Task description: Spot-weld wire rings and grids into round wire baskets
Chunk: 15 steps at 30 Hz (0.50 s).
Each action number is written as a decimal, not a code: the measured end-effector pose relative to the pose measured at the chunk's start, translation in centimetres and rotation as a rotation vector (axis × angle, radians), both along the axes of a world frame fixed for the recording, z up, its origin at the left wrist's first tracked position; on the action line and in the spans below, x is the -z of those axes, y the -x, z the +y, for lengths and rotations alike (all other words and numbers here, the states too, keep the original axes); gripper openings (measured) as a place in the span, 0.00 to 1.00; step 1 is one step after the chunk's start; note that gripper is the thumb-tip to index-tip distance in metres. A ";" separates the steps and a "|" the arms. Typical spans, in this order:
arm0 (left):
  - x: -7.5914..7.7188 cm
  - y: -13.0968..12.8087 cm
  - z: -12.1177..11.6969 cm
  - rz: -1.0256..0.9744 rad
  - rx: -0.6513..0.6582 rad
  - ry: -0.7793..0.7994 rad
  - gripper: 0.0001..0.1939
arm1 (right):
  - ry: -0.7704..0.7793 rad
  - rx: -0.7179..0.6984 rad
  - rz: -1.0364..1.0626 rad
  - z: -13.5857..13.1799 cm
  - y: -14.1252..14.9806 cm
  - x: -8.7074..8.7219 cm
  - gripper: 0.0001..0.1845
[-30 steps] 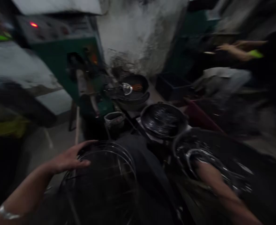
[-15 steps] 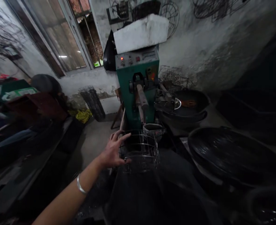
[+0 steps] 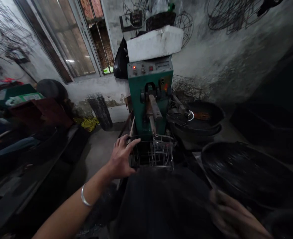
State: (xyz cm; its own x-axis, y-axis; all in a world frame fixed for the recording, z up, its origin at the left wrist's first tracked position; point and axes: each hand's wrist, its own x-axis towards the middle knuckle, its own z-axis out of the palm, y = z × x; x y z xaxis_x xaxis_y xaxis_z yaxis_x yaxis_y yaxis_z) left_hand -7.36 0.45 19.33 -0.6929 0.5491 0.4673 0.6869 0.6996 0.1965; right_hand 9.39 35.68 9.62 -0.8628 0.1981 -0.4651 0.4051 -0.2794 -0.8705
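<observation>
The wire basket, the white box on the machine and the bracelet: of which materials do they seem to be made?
Wire basket: probably bare steel, its thin grey bars faintly shiny. White box: perhaps polystyrene foam, since it looks matt, thick and a little scuffed. Bracelet: silver-coloured metal, smooth and polished, judging by its bright gleam; whether real silver, I cannot tell.

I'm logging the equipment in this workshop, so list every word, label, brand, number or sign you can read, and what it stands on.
No text can be read for certain.
Control panel of the green machine: small marks, too small to read.
Green-and-white packet: possible print, too blurred to read.
Wire frame at the left hand: no label visible.
</observation>
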 end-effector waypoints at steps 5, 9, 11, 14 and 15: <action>2.5 3.4 2.6 0.126 0.013 0.008 0.49 | 0.406 -0.320 0.296 -6.0 8.5 -4.1 0.18; 7.8 5.5 4.3 0.076 0.010 0.050 0.53 | 0.342 -0.369 0.373 -7.6 13.6 -2.8 0.25; 9.8 6.1 4.9 0.035 -0.001 0.072 0.56 | 0.067 -0.442 0.377 -7.4 15.0 -2.0 0.25; 11.2 6.7 5.7 -0.026 -0.011 0.117 0.57 | -0.605 -0.587 0.374 -7.1 16.1 -1.9 0.22; 11.2 6.8 6.0 -0.042 -0.011 0.129 0.57 | -0.831 -0.653 0.360 -7.2 16.4 -2.1 0.19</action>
